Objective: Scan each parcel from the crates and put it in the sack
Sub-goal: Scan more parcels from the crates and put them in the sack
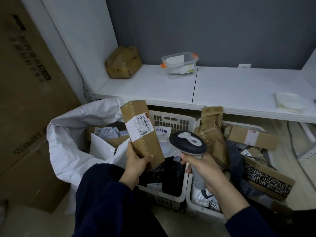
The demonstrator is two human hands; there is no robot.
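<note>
A long box (pixel 142 132) is held by its lower end in the left hand (pixel 136 161), whose fingers (pixel 147 159) are wrapped round the cardboard. The box's long axis runs up and away from that hand, with the top leaning slightly left. A white label (pixel 139 128) is folded over the box's upper half, and its barcode is turned toward the box's right side. Just right of the box, a scanner (pixel 188 142) is gripped by its handle in the right hand (pixel 203 166), fingers curled round it. The scanner's window is not seen, so its aim cannot be told. The open sack (pixel 68 134) lies left of and below the box, nearer the left hand. The crates (pixel 171 120) lie behind and right of the box.
</note>
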